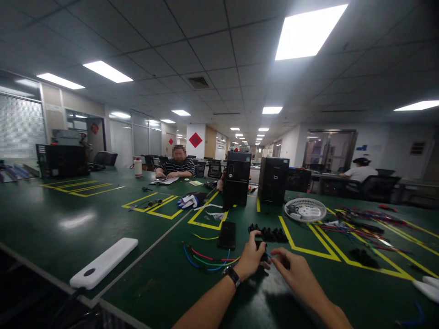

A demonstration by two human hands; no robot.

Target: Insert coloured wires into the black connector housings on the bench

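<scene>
My left hand [250,261], with a black watch [233,276] on the wrist, is closed around a small black part [261,246], perhaps a connector; the fingers cover much of it. Against its right side, my right hand [292,270] pinches a thin blue wire [269,255] between thumb and forefinger. Red, green, blue and yellow wires [210,263] curve out on the table to the left of my left hand; whether they join the black part is hidden. A black phone [227,235] lies just beyond them. Several black connectors [270,233] sit in a cluster behind my hands.
The green table [151,265] has yellow tape outlines. Two black computer cases [237,179] stand ahead. A white basket [305,209] and bundles of coloured wires [363,224] lie right. A white power strip [104,262] lies left. Across the table sits a person [176,167].
</scene>
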